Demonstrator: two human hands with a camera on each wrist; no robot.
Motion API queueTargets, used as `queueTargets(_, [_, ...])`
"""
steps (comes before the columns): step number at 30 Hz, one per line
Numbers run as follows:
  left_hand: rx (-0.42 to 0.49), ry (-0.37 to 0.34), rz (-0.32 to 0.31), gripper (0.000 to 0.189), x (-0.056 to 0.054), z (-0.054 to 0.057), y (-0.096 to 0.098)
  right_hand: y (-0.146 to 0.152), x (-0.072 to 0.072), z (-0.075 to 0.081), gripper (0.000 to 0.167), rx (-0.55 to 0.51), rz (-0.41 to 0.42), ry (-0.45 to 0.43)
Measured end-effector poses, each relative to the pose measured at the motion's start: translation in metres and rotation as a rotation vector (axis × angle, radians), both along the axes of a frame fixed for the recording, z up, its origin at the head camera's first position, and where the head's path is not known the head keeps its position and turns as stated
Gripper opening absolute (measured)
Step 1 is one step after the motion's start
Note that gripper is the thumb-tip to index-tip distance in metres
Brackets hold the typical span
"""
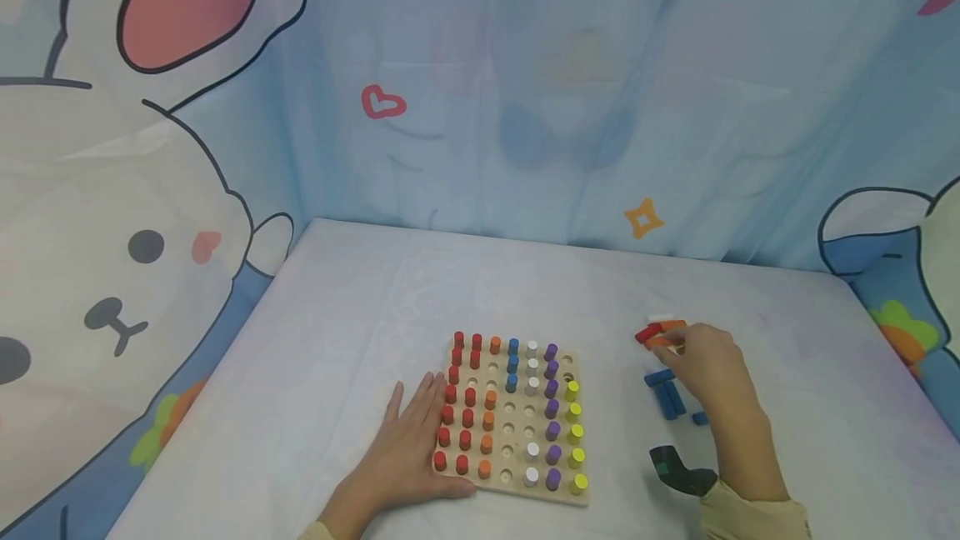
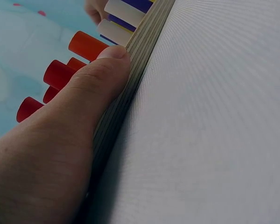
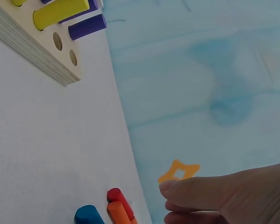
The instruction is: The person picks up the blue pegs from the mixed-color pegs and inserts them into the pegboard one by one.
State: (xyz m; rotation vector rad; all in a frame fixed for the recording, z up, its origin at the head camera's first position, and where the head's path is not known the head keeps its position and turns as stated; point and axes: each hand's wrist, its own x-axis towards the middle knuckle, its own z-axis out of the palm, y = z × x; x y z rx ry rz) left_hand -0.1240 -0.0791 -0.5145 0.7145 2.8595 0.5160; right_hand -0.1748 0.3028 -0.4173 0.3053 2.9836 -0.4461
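A wooden pegboard (image 1: 543,497) stands on the table, holding columns of red, orange, blue, white, purple and yellow pegs, with some holes bare. My left hand (image 1: 408,452) rests against its left side, fingers extended. In the left wrist view the thumb (image 2: 102,70) presses the board's edge near an orange peg (image 2: 86,45). To the right of the board, my right hand (image 1: 716,369) is over a small pile of loose pegs, its fingertips beside an orange peg (image 1: 658,342). A red peg (image 1: 647,332) lies there too. Whether the right fingers pinch anything is hidden.
Loose blue pegs (image 1: 666,400) lie between the board and my right forearm. A dark strap-like piece (image 1: 681,473) shows by the right sleeve. Behind the white table (image 1: 420,273) hangs a blue printed curtain (image 1: 465,165).
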Motion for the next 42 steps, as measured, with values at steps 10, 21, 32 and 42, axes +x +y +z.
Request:
queueTargets(10, [0.007, -0.005, 0.002, 0.131, 0.001, 0.001, 0.000, 0.007, -0.002, -0.005, 0.055, 0.041, -0.024, -0.128])
queueTargets(21, [0.014, -0.003, 0.002, 0.131, 0.000, 0.000, 0.001, 0.004, -0.004, -0.012, 0.063, 0.008, -0.096, -0.239])
queueTargets(32, [0.011, 0.009, -0.004, 0.131, 0.001, 0.000, 0.000, -0.003, -0.007, -0.022, 0.060, 0.011, -0.082, -0.254])
queueTargets(42, [0.007, 0.011, -0.003, 0.131, 0.001, -0.001, 0.000, -0.004, -0.009, -0.026, 0.057, 0.033, -0.062, -0.264])
